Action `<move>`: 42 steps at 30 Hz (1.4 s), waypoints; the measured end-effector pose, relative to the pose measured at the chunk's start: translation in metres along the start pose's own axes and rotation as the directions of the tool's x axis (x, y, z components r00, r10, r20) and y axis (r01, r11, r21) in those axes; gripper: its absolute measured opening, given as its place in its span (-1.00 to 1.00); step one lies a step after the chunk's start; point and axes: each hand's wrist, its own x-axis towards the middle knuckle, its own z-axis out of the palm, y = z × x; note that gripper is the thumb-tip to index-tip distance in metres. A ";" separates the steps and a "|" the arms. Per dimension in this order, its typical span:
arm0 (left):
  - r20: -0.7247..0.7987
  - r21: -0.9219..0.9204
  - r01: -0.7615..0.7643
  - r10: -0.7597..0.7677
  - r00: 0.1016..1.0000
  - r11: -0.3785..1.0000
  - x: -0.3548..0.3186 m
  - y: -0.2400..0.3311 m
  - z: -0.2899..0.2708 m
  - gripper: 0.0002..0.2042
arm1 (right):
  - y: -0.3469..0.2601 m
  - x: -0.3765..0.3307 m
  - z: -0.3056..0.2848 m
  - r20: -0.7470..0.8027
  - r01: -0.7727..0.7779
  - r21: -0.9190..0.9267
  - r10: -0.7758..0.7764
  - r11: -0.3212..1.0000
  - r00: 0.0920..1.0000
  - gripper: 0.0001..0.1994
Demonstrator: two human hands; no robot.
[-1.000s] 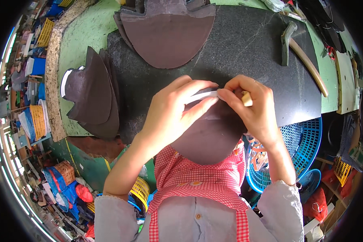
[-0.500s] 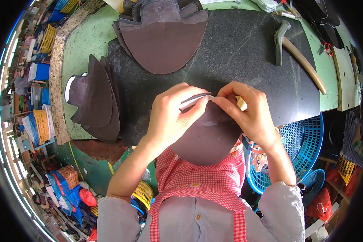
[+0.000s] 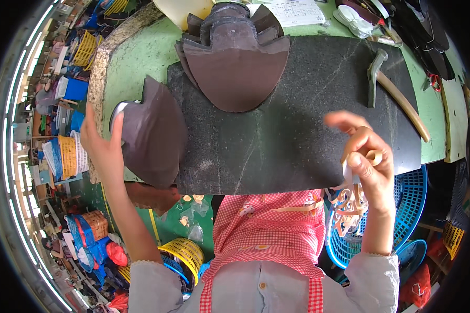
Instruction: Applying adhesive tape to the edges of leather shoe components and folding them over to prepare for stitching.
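At the table's left, my left hand [image 3: 102,138] is open, thumb and fingers spread apart. Its thumb lies at the edge of a small pile of dark brown shoe-upper pieces [image 3: 154,135]. Over the front right of the black slab, my right hand [image 3: 371,161] pinches a thin pale strip [image 3: 345,169], whose end hangs below the thumb. A cream-coloured curled piece [image 3: 374,156] sits among the same fingers, partly hidden. The forefinger is blurred by motion. A larger stack of brown upper pieces [image 3: 237,73] lies at the slab's far edge.
The black slab [image 3: 230,146] rests on a green table [image 3: 133,62]. A hammer [image 3: 397,94] with a wooden handle lies at the right. Below right stands a blue basket [image 3: 412,203] holding tangled pale strips. Red-handled scissors [image 3: 432,82], a paper sheet [image 3: 292,13] and a yellow basket [image 3: 185,253] are around.
The brown piece held before my lap has gone from there to the left pile. My left hand has moved left and opened. My right hand has shifted right and down with the pale strip.
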 end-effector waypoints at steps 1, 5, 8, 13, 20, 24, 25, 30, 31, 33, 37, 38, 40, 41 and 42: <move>-0.074 0.068 0.013 -0.008 0.997 0.998 0.008 0.008 0.012 -0.46 | -0.002 0.002 0.011 0.028 -0.011 0.167 0.007 0.986 1.000 -0.77; 0.121 -0.469 -0.149 0.231 0.965 0.870 0.037 0.111 0.076 -0.47 | -0.016 -0.006 0.029 0.268 -0.379 0.359 0.295 0.853 0.917 -0.82; 0.065 -0.183 -0.298 0.314 0.947 0.937 0.050 0.132 0.142 -0.47 | -0.020 -0.005 0.035 0.214 -0.213 0.167 0.175 0.963 0.961 -0.81; -0.070 -0.737 -0.408 0.541 0.838 0.538 0.026 0.154 0.126 -0.79 | -0.019 -0.017 0.016 -0.003 -0.250 0.120 0.252 0.961 0.968 -0.74; 0.574 -0.814 0.462 0.369 0.731 0.351 -0.057 0.150 0.040 -0.63 | -0.027 0.007 0.032 0.094 -0.247 0.091 0.239 0.965 0.966 -0.95; 0.637 -0.764 0.620 0.365 0.679 0.181 -0.088 0.139 0.062 -0.54 | 0.004 0.029 0.058 0.074 -0.045 -0.372 0.078 0.927 0.994 -0.89; 0.635 -0.763 0.625 0.371 0.678 0.163 -0.086 0.137 0.059 -0.48 | 0.011 0.034 0.062 0.102 0.063 -0.464 -0.017 0.884 0.995 -0.86; 0.607 -0.781 0.607 0.406 0.683 0.146 -0.083 0.134 0.056 -0.42 | 0.019 0.043 0.073 0.090 0.098 -0.635 -0.053 0.766 0.995 -0.83; 0.585 -0.797 0.593 0.392 0.710 0.116 -0.084 0.134 0.056 -0.43 | 0.019 0.043 0.074 0.089 0.093 -0.638 -0.048 0.765 0.995 -0.83; 0.605 -0.789 0.591 0.380 0.700 0.167 -0.088 0.132 0.060 -0.45 | 0.018 0.045 0.078 0.076 0.054 -0.673 -0.004 0.738 0.997 -0.83; 0.591 -0.799 0.576 0.401 0.700 0.170 -0.088 0.136 0.061 -0.46 | 0.026 0.042 0.074 0.053 0.051 -0.457 -0.030 0.888 0.998 -0.84; 0.589 -0.799 0.578 0.402 0.700 0.165 -0.086 0.136 0.060 -0.46 | 0.029 0.038 0.066 0.064 -0.033 -0.180 0.045 0.983 0.997 -0.83; 0.627 -0.774 0.593 0.396 0.671 0.222 -0.084 0.138 0.057 -0.47 | 0.015 0.031 0.040 0.182 -0.228 0.200 0.193 0.953 0.964 -0.80; 0.657 -0.751 0.619 0.357 0.664 0.230 -0.083 0.139 0.054 -0.48 | 0.009 0.030 0.040 0.107 -0.255 -0.115 0.267 0.960 0.958 -0.78; 0.659 -0.749 0.621 0.359 0.661 0.231 -0.083 0.140 0.054 -0.48 | 0.005 0.028 0.041 0.012 -0.280 -0.415 0.313 0.866 0.950 -0.75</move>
